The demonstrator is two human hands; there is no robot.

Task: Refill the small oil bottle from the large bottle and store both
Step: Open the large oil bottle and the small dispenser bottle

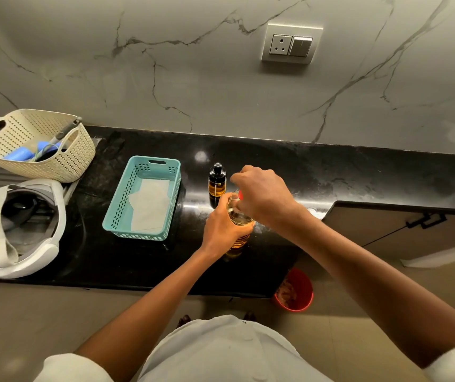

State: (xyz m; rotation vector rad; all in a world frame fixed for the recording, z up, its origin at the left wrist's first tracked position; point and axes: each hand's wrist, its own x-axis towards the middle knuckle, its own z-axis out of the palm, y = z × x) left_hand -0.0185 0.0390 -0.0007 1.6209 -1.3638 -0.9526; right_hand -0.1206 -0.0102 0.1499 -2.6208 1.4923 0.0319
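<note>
The large clear oil bottle (pixel 239 230) stands upright on the black counter (pixel 331 175), partly filled with amber oil. My left hand (pixel 220 224) grips its body. My right hand (pixel 262 194) closes over its top, where a bit of the red cap (pixel 240 194) shows under the fingers. Just behind stands the small oil bottle (pixel 216 181), dark-capped and holding amber oil, with no hand on it. A teal plastic basket (pixel 143 198) with a paper liner sits to the left of the bottles.
A cream perforated basket (pixel 36 144) with blue items stands at the far left, and a white headset (pixel 22 227) lies in front of it. A red bin (pixel 296 290) stands on the floor below the counter edge. A cabinet door (pixel 402 230) is at the right.
</note>
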